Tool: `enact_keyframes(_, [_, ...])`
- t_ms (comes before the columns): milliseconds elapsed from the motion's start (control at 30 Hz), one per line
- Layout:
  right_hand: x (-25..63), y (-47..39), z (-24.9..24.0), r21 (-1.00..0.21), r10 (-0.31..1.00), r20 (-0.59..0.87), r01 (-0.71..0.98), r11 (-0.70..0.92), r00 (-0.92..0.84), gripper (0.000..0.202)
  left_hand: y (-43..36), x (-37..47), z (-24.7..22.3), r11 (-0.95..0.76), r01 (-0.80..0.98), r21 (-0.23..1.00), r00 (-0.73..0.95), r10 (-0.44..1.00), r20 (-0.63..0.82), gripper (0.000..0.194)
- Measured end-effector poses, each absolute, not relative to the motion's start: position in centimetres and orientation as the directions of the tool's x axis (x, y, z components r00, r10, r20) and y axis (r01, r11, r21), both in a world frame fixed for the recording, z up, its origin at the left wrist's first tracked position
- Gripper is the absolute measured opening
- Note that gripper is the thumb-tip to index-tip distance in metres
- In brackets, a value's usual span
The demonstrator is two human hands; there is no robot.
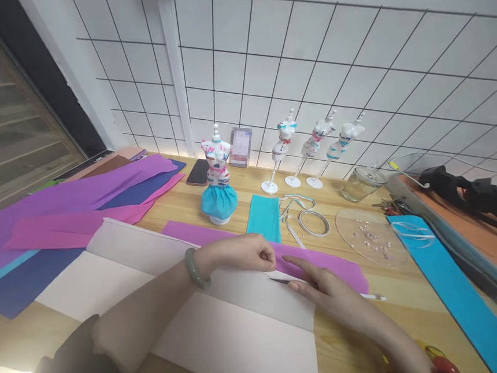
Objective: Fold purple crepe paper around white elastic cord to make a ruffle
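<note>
My left hand point(249, 253), with a green bangle point(195, 268) at the wrist, is closed at the upper edge of a folded white sheet point(244, 331). What its fingers pinch is hidden. Just to the right, my right hand point(316, 282) holds a thin dark pointed tool point(280, 280), its tip directed left at the sheet's edge; the index finger is stretched out. A strip of purple paper point(337, 268) lies beyond the white sheet, partly behind both hands. Behind it is a turquoise piece point(265, 217).
A small dress form point(218, 166) in a blue skirt stands behind my left hand. Three more forms point(284, 140) stand farther back. Tape ring point(314, 222), bead plate point(372, 238) and glass jar point(363, 185) are at the right; coloured papers point(78, 195) lie left.
</note>
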State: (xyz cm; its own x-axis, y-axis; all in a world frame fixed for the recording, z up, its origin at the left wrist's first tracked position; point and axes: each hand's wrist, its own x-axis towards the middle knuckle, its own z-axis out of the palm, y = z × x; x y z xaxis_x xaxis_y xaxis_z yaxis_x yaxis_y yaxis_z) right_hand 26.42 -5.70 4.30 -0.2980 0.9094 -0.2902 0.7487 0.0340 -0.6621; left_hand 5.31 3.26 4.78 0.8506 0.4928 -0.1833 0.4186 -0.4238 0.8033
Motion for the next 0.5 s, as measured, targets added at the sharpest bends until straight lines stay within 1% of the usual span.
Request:
enact_keyframes(333, [26.37, -5.58, 3.74, -0.682, 0.918, -0.27, 0.73, 0.031, -0.292, 0.055, 3.51, 5.13, 4.54, -0.436, 0.413, 0.8, 0.861, 0.472, -0.188, 0.017])
enact_keyframes(500, [26.38, -5.56, 3.98, -0.696, 0.915, -0.265, 0.717, 0.038, -0.305, 0.053, 4.2, 4.5, 4.45, -0.442, 0.492, 0.75, 0.847, 0.442, -0.294, 0.022])
